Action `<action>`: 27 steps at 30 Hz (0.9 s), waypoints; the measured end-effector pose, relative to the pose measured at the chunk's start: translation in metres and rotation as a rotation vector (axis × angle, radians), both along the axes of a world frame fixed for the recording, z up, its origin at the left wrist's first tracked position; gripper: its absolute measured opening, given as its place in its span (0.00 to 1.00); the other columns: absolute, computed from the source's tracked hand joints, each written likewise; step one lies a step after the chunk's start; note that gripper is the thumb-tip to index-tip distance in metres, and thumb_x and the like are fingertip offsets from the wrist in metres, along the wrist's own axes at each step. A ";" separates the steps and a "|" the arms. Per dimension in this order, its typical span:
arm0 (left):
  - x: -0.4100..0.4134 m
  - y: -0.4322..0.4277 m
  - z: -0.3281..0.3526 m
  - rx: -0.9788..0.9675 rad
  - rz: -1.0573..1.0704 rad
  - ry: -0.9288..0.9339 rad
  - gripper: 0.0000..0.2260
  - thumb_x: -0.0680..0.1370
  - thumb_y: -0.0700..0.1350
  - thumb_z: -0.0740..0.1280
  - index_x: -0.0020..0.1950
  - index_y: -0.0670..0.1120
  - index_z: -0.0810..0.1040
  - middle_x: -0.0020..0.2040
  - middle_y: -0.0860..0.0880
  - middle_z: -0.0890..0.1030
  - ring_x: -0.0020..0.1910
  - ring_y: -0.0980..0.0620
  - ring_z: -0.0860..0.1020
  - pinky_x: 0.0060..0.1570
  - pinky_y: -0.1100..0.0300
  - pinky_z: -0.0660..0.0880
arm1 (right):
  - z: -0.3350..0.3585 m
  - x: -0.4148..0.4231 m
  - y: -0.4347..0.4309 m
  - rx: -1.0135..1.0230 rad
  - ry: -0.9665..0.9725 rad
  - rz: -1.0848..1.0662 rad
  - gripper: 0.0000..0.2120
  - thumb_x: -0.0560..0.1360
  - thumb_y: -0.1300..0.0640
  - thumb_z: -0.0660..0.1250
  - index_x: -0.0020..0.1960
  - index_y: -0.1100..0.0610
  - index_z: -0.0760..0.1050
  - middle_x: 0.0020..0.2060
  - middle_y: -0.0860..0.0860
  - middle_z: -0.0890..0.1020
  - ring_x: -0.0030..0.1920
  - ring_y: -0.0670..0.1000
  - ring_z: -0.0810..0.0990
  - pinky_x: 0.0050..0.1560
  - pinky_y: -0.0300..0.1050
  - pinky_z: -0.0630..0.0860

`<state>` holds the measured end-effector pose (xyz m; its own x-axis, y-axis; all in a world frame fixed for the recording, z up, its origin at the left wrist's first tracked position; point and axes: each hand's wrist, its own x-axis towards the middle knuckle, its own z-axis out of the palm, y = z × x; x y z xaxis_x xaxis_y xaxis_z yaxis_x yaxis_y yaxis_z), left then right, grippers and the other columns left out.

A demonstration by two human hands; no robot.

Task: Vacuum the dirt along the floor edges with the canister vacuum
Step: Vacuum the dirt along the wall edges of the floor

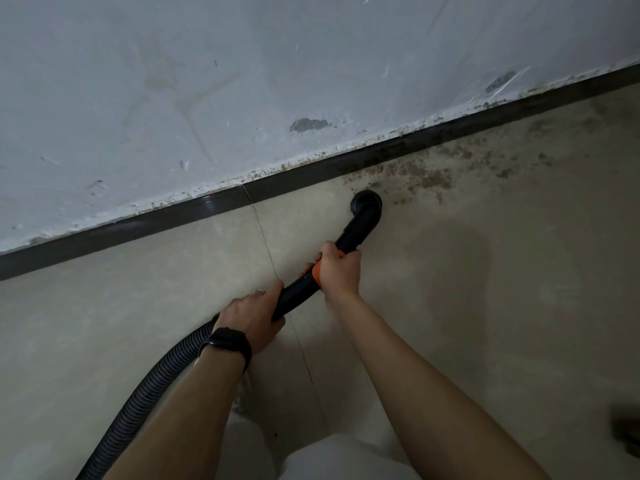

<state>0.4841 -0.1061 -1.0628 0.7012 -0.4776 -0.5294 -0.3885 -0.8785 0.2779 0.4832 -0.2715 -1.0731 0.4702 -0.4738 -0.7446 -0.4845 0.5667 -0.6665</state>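
Beige tiled floor [485, 306] under me, a thin grout line [273, 258] running down the centre. Brown, speckled dirt [426, 174] lies in the upper right along the dark skirting [173, 220]. My vacuum tube [360, 220] sets its round mouth on the tile just left of the dirt.

Hose [145, 393] cut off below, dark blurred object [627, 427] (unidentifiable) at right

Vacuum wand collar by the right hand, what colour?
The collar is orange, on a black wand; head view.
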 end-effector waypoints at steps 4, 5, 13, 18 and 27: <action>0.003 -0.003 -0.003 -0.012 0.037 -0.004 0.16 0.78 0.52 0.62 0.62 0.53 0.63 0.47 0.49 0.78 0.42 0.43 0.79 0.38 0.55 0.74 | -0.003 0.010 -0.003 -0.010 0.012 0.031 0.08 0.79 0.59 0.65 0.56 0.55 0.67 0.37 0.52 0.79 0.31 0.51 0.82 0.49 0.63 0.85; 0.004 -0.006 -0.003 -0.013 0.041 -0.008 0.16 0.78 0.52 0.62 0.63 0.53 0.62 0.47 0.49 0.78 0.42 0.43 0.79 0.38 0.54 0.74 | -0.003 0.013 -0.005 -0.009 0.010 0.035 0.08 0.79 0.59 0.65 0.56 0.55 0.68 0.37 0.52 0.79 0.31 0.51 0.82 0.49 0.63 0.85; 0.011 -0.017 -0.003 -0.019 0.080 -0.034 0.17 0.79 0.52 0.62 0.64 0.53 0.61 0.48 0.48 0.78 0.41 0.43 0.78 0.36 0.55 0.68 | -0.001 0.031 -0.015 -0.009 -0.011 0.079 0.09 0.79 0.59 0.64 0.57 0.56 0.67 0.37 0.52 0.77 0.29 0.51 0.80 0.39 0.50 0.82; 0.016 -0.014 -0.004 -0.033 0.106 -0.046 0.16 0.78 0.51 0.63 0.63 0.53 0.61 0.46 0.49 0.78 0.35 0.46 0.72 0.35 0.55 0.68 | -0.001 0.038 -0.011 -0.021 -0.016 0.088 0.09 0.79 0.60 0.64 0.57 0.56 0.68 0.38 0.53 0.77 0.28 0.50 0.80 0.35 0.47 0.81; 0.009 0.035 -0.009 -0.017 0.170 0.001 0.16 0.77 0.53 0.64 0.61 0.56 0.61 0.36 0.56 0.69 0.34 0.50 0.74 0.34 0.58 0.73 | 0.012 0.037 0.028 0.124 0.029 0.146 0.11 0.81 0.58 0.65 0.60 0.57 0.66 0.37 0.53 0.78 0.30 0.52 0.82 0.36 0.46 0.82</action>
